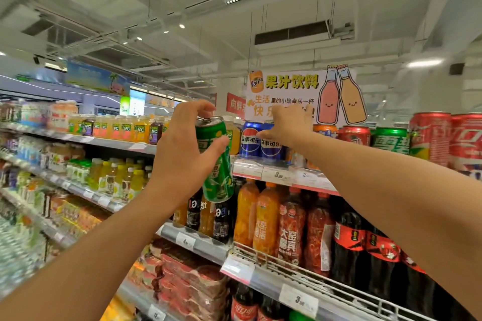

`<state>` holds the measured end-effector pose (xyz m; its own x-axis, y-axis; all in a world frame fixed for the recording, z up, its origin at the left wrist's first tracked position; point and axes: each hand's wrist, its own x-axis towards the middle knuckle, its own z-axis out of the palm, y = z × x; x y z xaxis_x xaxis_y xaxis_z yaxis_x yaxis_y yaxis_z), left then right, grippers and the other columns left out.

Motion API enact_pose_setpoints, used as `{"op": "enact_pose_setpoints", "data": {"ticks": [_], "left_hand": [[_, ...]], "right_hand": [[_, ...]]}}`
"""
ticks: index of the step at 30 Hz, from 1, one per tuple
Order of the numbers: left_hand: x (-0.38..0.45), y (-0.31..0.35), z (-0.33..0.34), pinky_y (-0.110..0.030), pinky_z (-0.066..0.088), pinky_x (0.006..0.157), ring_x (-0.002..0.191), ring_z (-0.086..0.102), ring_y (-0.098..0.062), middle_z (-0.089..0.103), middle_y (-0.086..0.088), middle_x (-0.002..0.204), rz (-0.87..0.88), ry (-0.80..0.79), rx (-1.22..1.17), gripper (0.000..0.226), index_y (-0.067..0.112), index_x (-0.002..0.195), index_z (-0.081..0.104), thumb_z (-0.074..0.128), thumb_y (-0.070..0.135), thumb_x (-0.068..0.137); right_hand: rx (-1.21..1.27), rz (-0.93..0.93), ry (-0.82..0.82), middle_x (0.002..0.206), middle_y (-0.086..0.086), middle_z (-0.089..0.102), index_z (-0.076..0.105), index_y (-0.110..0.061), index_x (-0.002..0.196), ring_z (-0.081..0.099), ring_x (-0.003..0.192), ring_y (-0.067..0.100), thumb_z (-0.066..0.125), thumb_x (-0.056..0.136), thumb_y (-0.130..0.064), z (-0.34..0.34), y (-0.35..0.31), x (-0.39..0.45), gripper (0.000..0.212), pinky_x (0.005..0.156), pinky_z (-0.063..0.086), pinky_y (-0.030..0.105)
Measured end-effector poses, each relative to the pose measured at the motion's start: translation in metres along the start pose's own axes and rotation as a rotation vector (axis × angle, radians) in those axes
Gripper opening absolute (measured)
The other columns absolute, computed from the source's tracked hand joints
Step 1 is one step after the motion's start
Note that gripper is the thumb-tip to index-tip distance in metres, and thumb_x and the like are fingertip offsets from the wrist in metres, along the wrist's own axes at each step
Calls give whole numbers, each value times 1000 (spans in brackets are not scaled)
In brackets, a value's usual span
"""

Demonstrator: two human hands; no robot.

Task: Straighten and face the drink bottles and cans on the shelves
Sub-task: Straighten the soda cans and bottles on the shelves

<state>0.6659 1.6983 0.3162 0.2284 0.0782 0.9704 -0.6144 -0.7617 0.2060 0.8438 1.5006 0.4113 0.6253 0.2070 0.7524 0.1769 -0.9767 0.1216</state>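
While the left hand [182, 154] holds a tall green can [216, 161] off the shelf, in the air in front of the top shelf's left end, the facing job looks only partly done. The fingers and thumb of that hand curl round the can's body, with one fingertip up near the lid, and the can tilts with its top leaning left. The right hand [284, 125] reaches over the top shelf [276, 173] with its fingers spread and relaxed; it touches or nearly touches the top of the blue cola cans [260, 142], and whether it is pressing on one cannot be told, but it has hold of nothing. Along the top shelf the blue cans stand upright with labels forward, then an orange can [324, 129], a short red can [354, 135], a short green can [390, 139] and tall red cans [448, 138] farther right; these look upright and roughly faced, though heights and brands mix. On the shelf below, the orange bottles [257, 214] and dark cola bottles [365, 242] stand in rows with labels outward. Judging by this, the green can has yet to be set in a place, probably beside its match to the right or in a gap near the blue cans, and the rows on the left aisle shelves are too blurred to judge.
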Motion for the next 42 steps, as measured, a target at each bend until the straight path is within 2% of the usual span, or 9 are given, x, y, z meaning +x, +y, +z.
{"op": "enact_pose_setpoints", "data": {"ticks": [7,11,15,18,21,24,28,37,42], "left_hand": [[-5,3,-7,5,33,86,103,46,22,51,12,119,-6,-22,31,48,21,128,51,77,23,88],[-11,5,-4,-1,40,81,97,51,5,52,10,120,-23,-52,23,45,24,125,50,76,25,88],[-13,9,8,-11,42,74,103,57,-7,54,9,119,-72,-81,-22,47,26,125,50,77,26,86],[-13,18,26,-15,42,73,98,58,-3,55,11,118,-104,-83,-91,48,32,123,49,79,27,85],[-10,39,53,-15,40,70,92,54,11,56,13,115,-110,-99,-160,51,38,120,48,81,28,82],[-5,73,84,-16,39,71,93,56,1,57,11,115,-105,-121,-237,57,36,124,48,83,30,80],[0,140,125,-15,37,70,90,56,4,56,11,116,-37,-147,-341,59,39,125,47,84,36,79],[3,287,189,-20,41,78,99,55,-7,59,6,115,54,-279,-583,65,35,129,48,79,48,73],[-12,321,205,-21,44,79,100,60,-4,56,10,123,130,-351,-642,55,32,134,49,48,69,94]], "right_hand": [[-33,-87,-100,116,10,66,54,-24,126,53,118,36,45,89,-76,2,5,16,64,107,34,60],[-34,-121,-167,104,7,60,51,-20,126,48,92,26,56,93,-59,-2,5,17,51,87,54,50],[-34,-180,-174,104,5,62,57,-16,109,57,92,25,58,94,-46,-17,8,-6,33,80,53,43],[107,-281,-79,119,5,61,59,-16,126,57,110,26,58,94,-37,-33,11,-45,39,90,54,46],[442,-384,5,113,3,71,67,-12,119,65,100,19,60,92,-21,-53,23,-98,29,86,57,38],[708,-287,-12,106,2,74,68,-9,120,67,92,14,60,88,-13,-74,54,-149,33,82,57,31],[861,-79,-150,123,2,67,46,-17,145,67,106,16,69,85,-16,-106,114,-199,64,95,55,44],[659,45,106,114,-2,71,50,-20,138,68,101,10,85,73,-19,-184,233,-271,74,88,57,31],[549,75,105,115,-8,70,51,-26,135,67,99,5,83,77,-30,-211,284,-298,67,87,56,28]]}}
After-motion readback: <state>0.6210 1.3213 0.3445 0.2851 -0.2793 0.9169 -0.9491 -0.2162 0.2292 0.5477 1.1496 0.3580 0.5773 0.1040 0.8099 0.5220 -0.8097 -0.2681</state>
